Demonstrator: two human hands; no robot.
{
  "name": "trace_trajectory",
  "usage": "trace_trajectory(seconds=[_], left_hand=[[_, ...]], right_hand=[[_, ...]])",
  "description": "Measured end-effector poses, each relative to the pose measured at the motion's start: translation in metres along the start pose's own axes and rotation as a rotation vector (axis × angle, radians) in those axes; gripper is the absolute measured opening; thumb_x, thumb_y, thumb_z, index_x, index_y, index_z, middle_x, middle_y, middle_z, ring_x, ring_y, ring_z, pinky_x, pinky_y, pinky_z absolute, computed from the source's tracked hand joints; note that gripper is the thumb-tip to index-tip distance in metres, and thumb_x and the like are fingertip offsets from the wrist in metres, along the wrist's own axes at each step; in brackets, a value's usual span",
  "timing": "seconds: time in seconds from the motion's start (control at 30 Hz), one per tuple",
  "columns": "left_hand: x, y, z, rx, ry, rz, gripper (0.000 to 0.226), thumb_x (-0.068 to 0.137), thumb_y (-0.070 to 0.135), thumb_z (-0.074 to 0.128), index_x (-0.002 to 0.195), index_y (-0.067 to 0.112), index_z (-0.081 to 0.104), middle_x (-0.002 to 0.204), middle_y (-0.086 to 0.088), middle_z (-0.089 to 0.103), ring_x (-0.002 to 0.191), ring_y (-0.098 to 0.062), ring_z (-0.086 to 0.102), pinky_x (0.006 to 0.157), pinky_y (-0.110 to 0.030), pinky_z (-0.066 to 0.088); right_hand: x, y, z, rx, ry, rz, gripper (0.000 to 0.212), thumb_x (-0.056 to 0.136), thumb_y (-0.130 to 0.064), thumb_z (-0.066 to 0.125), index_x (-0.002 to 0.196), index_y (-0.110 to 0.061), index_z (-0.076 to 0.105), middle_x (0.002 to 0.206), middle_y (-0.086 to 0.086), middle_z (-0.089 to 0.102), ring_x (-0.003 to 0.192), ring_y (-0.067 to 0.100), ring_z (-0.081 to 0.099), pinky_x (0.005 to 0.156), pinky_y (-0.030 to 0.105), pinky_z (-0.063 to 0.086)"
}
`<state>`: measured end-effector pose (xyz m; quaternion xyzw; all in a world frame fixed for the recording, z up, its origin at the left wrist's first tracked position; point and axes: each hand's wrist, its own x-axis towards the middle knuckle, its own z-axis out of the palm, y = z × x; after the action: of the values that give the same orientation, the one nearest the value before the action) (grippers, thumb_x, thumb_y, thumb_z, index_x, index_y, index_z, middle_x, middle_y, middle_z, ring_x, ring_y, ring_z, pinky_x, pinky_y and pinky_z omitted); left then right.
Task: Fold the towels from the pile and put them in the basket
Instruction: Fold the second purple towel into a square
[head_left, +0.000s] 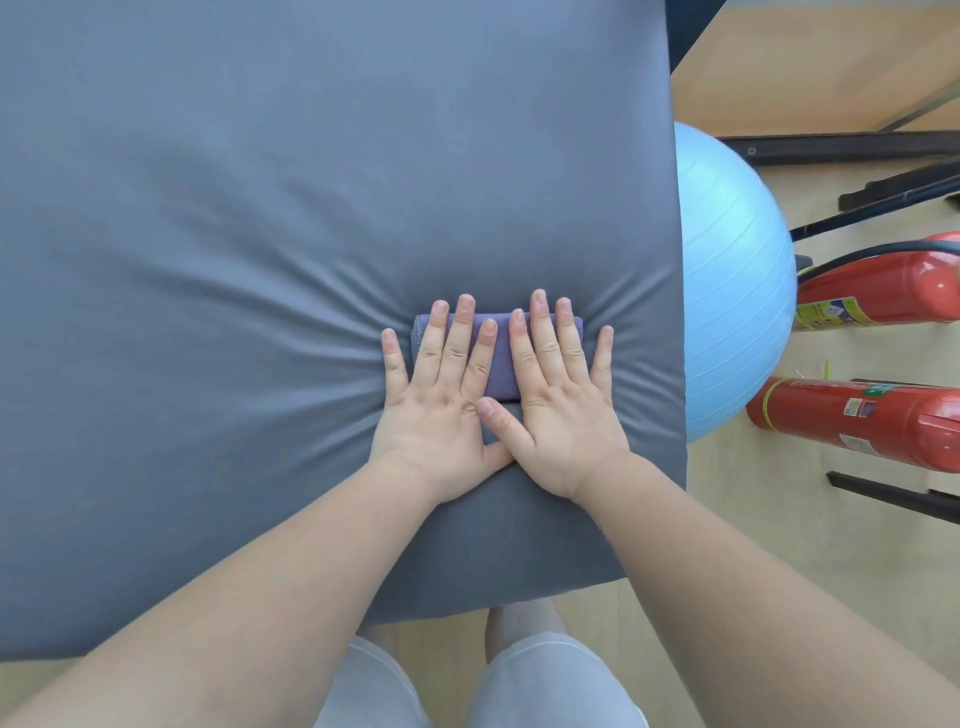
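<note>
Grip slack on both sides: left hand (441, 400) and right hand (558, 410) are laid flat, fingers straight, and pressed upon a small folded purple cloth towel (500, 364), which is sunk into the grey-sheeted bed (260, 208) near its front edge.

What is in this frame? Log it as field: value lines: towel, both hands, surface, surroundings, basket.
towel: purple towel, folded small, lying on the grey padded surface
left hand: flat, fingers straight, pressing the towel's left part
right hand: flat, fingers straight, pressing its right part
surface: creases radiate from the pressed towel
surroundings: blue ball and two red fire extinguishers to the right
basket: not in view
</note>
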<state>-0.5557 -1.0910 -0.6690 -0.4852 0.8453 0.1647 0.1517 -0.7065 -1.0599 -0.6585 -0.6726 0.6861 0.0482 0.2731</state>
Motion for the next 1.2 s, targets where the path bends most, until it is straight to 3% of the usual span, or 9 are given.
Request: trace_trajectory(seconds=[0.23, 0.37, 0.5, 0.57, 0.67, 0.83, 0.93, 1.1, 1.2], left_hand=[[0.005, -0.001, -0.003, 0.009, -0.055, 0.006, 0.105, 0.077, 0.082, 0.009, 0.147, 0.017, -0.034, 0.155, -0.01, -0.041, 0.146, -0.029, -0.033, 0.116, -0.064, -0.012], [-0.001, -0.005, -0.023, -0.016, -0.074, 0.041, 0.094, 0.086, 0.078, 0.007, 0.152, 0.019, -0.025, 0.161, -0.008, -0.031, 0.15, -0.026, -0.024, 0.118, -0.062, -0.012], [0.003, -0.028, -0.062, -0.101, 0.04, 0.115, 0.071, 0.097, 0.058, 0.018, 0.159, 0.023, 0.013, 0.163, -0.003, 0.024, 0.144, -0.025, 0.027, 0.116, -0.049, 0.021], [0.005, -0.038, -0.075, -0.052, 0.049, 0.125, 0.068, 0.097, 0.054, 0.039, 0.157, 0.026, 0.023, 0.143, 0.0, 0.047, 0.128, -0.026, 0.042, 0.105, -0.043, 0.031], [0.002, -0.039, -0.087, -0.044, -0.087, 0.112, 0.075, 0.09, 0.048, 0.061, 0.154, 0.031, 0.026, 0.13, 0.0, 0.052, 0.123, -0.026, 0.047, 0.104, -0.039, 0.035], [-0.028, -0.033, -0.126, -0.596, -0.117, -0.182, 0.057, 0.075, 0.023, 0.07, 0.126, 0.038, 0.05, 0.099, 0.008, 0.061, 0.091, -0.018, 0.062, 0.075, -0.032, 0.05], [-0.059, -0.026, -0.161, -0.983, -0.05, -0.333, 0.057, 0.076, 0.017, 0.074, 0.121, 0.042, 0.05, 0.093, 0.005, 0.061, 0.077, -0.017, 0.062, 0.061, -0.033, 0.054], [-0.129, -0.013, -0.233, -1.255, 0.099, -0.325, 0.058, 0.09, 0.014, 0.068, 0.126, 0.052, 0.042, 0.112, 0.005, 0.063, 0.091, -0.033, 0.067, 0.083, -0.042, 0.056], [-0.163, -0.006, -0.265, -1.28, 0.165, -0.265, 0.042, 0.095, 0.011, 0.062, 0.117, 0.044, 0.052, 0.119, 0.006, 0.059, 0.087, -0.036, 0.062, 0.082, -0.048, 0.054]], right_hand=[[0.007, 0.002, -0.004, 0.033, -0.085, 0.021, 0.084, 0.087, -0.073, -0.007, 0.156, -0.027, -0.02, 0.157, -0.009, -0.039, 0.145, 0.013, -0.037, 0.117, 0.054, -0.023], [0.001, 0.004, -0.018, 0.113, -0.003, 0.007, 0.071, 0.096, -0.056, 0.002, 0.16, -0.027, 0.001, 0.167, -0.008, -0.012, 0.153, 0.013, -0.015, 0.123, 0.049, -0.011], [0.002, 0.01, -0.04, 0.171, 0.205, -0.021, 0.049, 0.099, -0.037, 0.041, 0.146, -0.026, 0.05, 0.148, -0.002, 0.052, 0.136, 0.026, 0.045, 0.115, 0.044, 0.031], [-0.001, 0.011, -0.044, 0.052, 0.188, -0.044, 0.05, 0.095, -0.033, 0.058, 0.144, -0.03, 0.051, 0.132, -0.001, 0.06, 0.123, 0.028, 0.051, 0.106, 0.043, 0.036], [-0.013, 0.007, -0.053, -0.026, 0.069, -0.09, 0.065, 0.093, -0.028, 0.063, 0.152, -0.037, 0.037, 0.12, 0.006, 0.054, 0.112, 0.03, 0.051, 0.104, 0.042, 0.039], [-0.041, -0.003, -0.095, 0.195, -0.126, -0.024, 0.07, 0.099, -0.021, 0.052, 0.155, -0.047, 0.02, 0.114, 0.001, 0.046, 0.101, 0.025, 0.052, 0.085, 0.035, 0.044], [-0.065, -0.01, -0.141, 0.458, -0.073, 0.021, 0.073, 0.097, -0.02, 0.056, 0.154, -0.049, 0.022, 0.117, -0.003, 0.051, 0.104, 0.018, 0.054, 0.086, 0.025, 0.039], [-0.119, -0.03, -0.216, 0.84, -0.007, 0.025, 0.051, 0.096, -0.016, 0.058, 0.129, -0.053, 0.046, 0.105, -0.005, 0.058, 0.077, 0.011, 0.054, 0.074, 0.025, 0.046], [-0.15, -0.05, -0.248, 0.974, 0.0, 0.004, 0.028, 0.097, -0.009, 0.055, 0.101, -0.035, 0.061, 0.07, -0.014, 0.055, 0.063, 0.009, 0.043, 0.06, 0.023, 0.039]])
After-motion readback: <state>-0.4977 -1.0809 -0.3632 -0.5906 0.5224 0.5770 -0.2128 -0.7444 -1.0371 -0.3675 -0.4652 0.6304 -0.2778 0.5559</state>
